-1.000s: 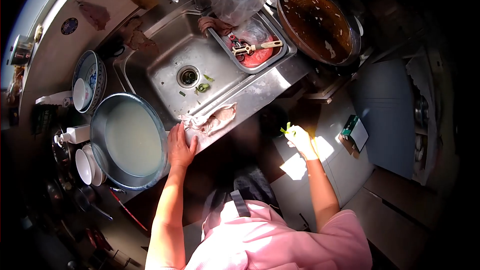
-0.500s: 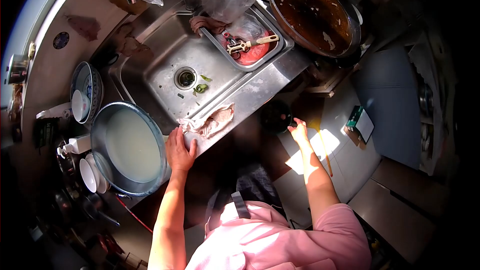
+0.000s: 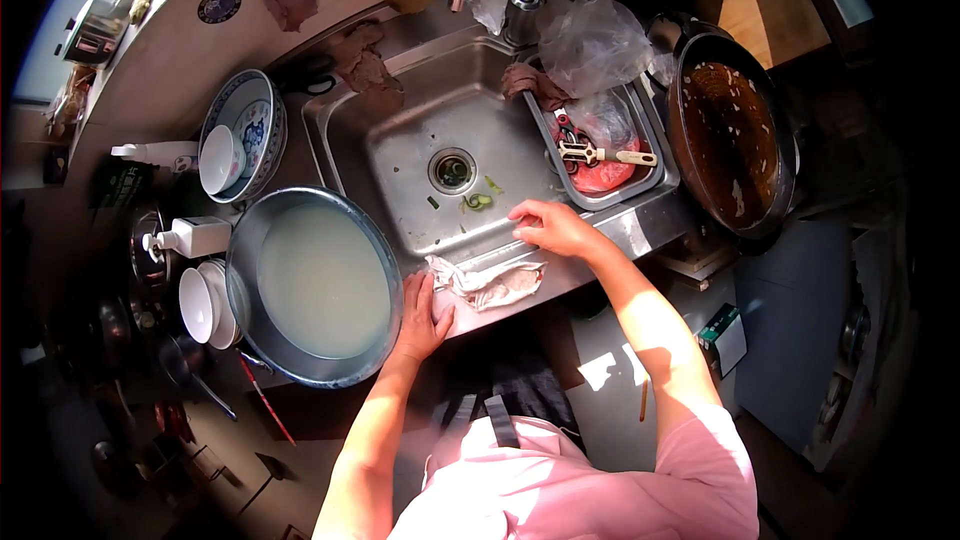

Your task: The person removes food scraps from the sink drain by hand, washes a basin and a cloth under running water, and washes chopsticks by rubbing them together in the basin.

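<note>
My left hand (image 3: 423, 318) lies flat on the counter's front edge, fingers spread, between a large basin of cloudy water (image 3: 325, 280) and a crumpled cloth (image 3: 490, 283). Over the front rim of the steel sink (image 3: 400, 155) hovers my right hand (image 3: 550, 228), its fingers slightly curled and apart, with nothing visible in them. Green vegetable scraps (image 3: 477, 201) lie on the sink bottom beside the drain (image 3: 452, 171), just beyond my right fingertips. A grey tub (image 3: 655, 178) at the sink's right holds a peeler (image 3: 605, 154), scissors and a red item.
A large pan with brown residue (image 3: 728, 140) stands at the right. Patterned bowls (image 3: 262, 140), a white pump bottle (image 3: 195, 237) and white bowls (image 3: 200, 305) are at the left. A green-and-white box (image 3: 723, 338) sits low at the right.
My right hand has risen from low at the right to over the sink edge. The green pieces it held one second ago are gone from it. The view has shifted; my left hand stays on the counter.
</note>
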`<state>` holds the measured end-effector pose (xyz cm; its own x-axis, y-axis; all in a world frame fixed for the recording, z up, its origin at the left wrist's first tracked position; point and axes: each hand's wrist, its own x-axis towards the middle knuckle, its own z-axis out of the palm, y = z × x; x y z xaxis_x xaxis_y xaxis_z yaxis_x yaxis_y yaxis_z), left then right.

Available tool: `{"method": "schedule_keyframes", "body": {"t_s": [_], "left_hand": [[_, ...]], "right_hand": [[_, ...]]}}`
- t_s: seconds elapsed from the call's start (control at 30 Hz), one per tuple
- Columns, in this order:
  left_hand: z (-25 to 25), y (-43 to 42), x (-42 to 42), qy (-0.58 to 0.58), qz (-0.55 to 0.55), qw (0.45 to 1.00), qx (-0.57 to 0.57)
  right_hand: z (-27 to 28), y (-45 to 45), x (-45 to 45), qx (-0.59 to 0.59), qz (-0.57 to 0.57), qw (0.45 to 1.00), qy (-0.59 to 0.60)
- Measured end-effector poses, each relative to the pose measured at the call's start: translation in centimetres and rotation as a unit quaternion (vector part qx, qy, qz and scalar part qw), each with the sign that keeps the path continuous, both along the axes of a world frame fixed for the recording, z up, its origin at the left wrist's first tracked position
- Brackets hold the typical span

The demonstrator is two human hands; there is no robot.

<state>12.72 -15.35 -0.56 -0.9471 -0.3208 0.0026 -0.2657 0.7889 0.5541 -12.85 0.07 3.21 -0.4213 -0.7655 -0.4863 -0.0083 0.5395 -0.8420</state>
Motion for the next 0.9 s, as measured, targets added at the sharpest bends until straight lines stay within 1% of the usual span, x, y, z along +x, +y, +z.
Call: {"method": "schedule_keyframes", "body": {"t_s": [0.03,0.1,0.13,0.2,0.27,0.3,0.33,0.37,0.4,0.47,0.53,0.57,0.6,0.67,0.77,0.9], "left_hand": [[-0.2,0.0,0.1,0.001,0.007,1.0,0.017],[-0.6,0.0,0.2,-0.006,0.017,0.999,0.035],[-0.7,0.0,0.3,-0.015,0.022,0.999,0.039],[-0.8,0.0,0.4,-0.031,0.03,0.998,0.047],[-1.2,-0.1,0.5,-0.046,0.037,0.997,0.058],[-1.5,-0.1,0.6,-0.035,0.04,0.996,0.069],[-1.7,0.0,0.7,-0.024,0.043,0.996,0.081],[-1.9,0.1,0.8,-0.019,0.049,0.996,0.068],[-1.4,0.0,0.6,-0.02,0.057,0.996,0.07],[-0.3,-0.4,0.2,-0.053,0.042,0.998,0.017],[-0.1,-0.5,0.1,-0.053,0.048,0.997,0.003],[-0.1,-0.5,0.0,-0.061,0.045,0.997,0.0],[-0.1,-0.5,0.1,-0.07,0.042,0.997,-0.004],[0.0,-0.6,0.0,-0.083,0.047,0.995,-0.006],[-0.1,-0.5,0.1,-0.101,0.043,0.994,-0.017],[0.2,-0.6,0.0,-0.106,0.049,0.993,-0.012]], "right_hand": [[-2.8,-1.9,-1.0,0.039,0.061,0.994,0.083],[-8.6,-5.0,-2.6,0.132,0.172,0.958,0.188],[-10.8,-6.3,-3.1,0.129,0.18,0.957,0.184],[-14.4,-8.3,-3.9,0.278,0.199,0.922,0.183],[-17.6,-9.7,-4.0,0.301,0.217,0.911,0.18],[-18.5,-10.4,-3.6,0.314,0.198,0.91,0.187],[-19.3,-11.0,-3.4,0.327,0.178,0.908,0.194],[-19.9,-11.4,-3.3,0.328,0.186,0.906,0.193],[-19.6,-12.2,-3.1,0.308,0.215,0.905,0.201],[-18.8,-14.0,-3.0,0.284,0.249,0.902,0.209],[-18.3,-15.3,-2.9,0.263,0.184,0.922,0.216],[-19.4,-15.8,-3.1,0.26,0.186,0.923,0.215],[-21.2,-16.3,-3.4,0.278,0.179,0.917,0.224],[-22.7,-17.8,-3.8,0.293,0.175,0.912,0.229],[-21.8,-19.9,-3.9,0.328,0.237,0.874,0.271],[-23.2,-19.8,-3.3,0.321,0.269,0.859,0.295]]}}
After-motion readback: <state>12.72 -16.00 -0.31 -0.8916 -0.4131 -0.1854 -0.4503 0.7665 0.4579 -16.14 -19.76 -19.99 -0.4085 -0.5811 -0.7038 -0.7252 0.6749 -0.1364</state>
